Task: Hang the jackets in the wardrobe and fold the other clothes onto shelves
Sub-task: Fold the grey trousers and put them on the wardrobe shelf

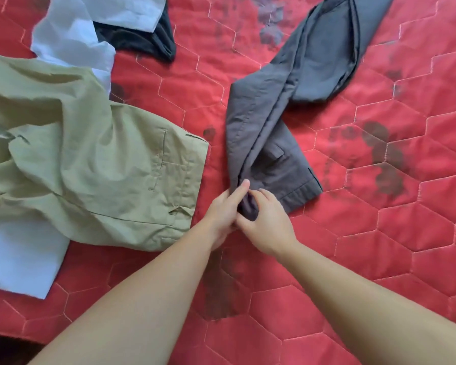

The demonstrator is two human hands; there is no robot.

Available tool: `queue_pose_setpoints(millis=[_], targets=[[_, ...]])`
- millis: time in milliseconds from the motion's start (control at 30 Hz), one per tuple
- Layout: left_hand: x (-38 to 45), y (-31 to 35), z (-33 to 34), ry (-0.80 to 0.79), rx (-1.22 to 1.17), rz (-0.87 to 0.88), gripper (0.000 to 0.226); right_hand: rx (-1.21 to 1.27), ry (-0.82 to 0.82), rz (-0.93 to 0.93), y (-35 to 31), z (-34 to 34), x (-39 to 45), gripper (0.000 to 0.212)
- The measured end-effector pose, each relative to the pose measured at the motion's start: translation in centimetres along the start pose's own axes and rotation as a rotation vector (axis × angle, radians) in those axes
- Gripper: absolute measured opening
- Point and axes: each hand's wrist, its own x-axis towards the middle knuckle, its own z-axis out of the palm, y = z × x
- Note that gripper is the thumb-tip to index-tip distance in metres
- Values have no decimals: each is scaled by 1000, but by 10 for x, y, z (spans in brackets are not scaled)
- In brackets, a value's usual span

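Dark grey trousers (295, 83) lie twisted across the red quilted bed, legs running up to the top right, waistband near the middle. Both hands pinch the near corner of the waist. My left hand (225, 209) grips it from the left, thumb on top. My right hand (267, 219) holds the same bunched corner from the right. Olive green trousers (90, 167) lie crumpled to the left, apart from the grey ones.
A white garment (71, 30) lies at the top left, and another white piece (19, 262) shows under the olive trousers at the lower left. A black garment (145, 38) sits beside it. The red quilt (379, 246) has dark printed patches. The bed's edge is at the bottom left.
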Motion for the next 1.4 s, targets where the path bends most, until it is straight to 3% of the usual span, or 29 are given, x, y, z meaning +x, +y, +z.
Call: queue_pose_setpoints(millis=[67, 167, 333, 467, 533, 667, 800, 867, 1000, 1067, 1133, 1300, 1400], targets=[[3, -4, -5, -73, -70, -39, 40, 51, 88, -11, 3, 6, 3, 25], [2, -8, -5, -87, -108, -33, 26, 145, 185, 26, -1, 1, 4, 24], [1, 0, -1, 154, -92, 78, 18, 356, 406, 218, -7, -45, 8, 25], [-22, 39, -2, 325, -88, 135, 13, 381, 654, 379, 9, -114, -6, 25], [-43, 68, -1, 383, -94, 121, 22, 340, 727, 413, 16, -151, -24, 29], [-102, 129, 6, 250, 52, 235, 22, 300, 745, 469, 20, -222, -82, 31], [-183, 176, 18, 108, 18, 402, 10, 391, 882, 475, 15, -303, -144, 30], [-218, 166, 23, 162, 85, 371, 10, 450, 851, 517, 23, -320, -173, 31], [-283, 92, 30, 143, 256, 102, 17, 519, 446, 775, 64, -301, -234, 25], [-310, 87, 45, 123, 356, 130, 29, 616, 375, 742, 61, -318, -252, 21], [-344, 126, 75, 142, 358, 294, 23, 666, 416, 609, 31, -365, -259, 19], [-449, 283, 140, 75, -89, 864, 9, 848, 734, 112, -92, -532, -287, 13], [-482, 338, 145, 61, -140, 911, 20, 801, 730, 69, -127, -574, -318, 18]])
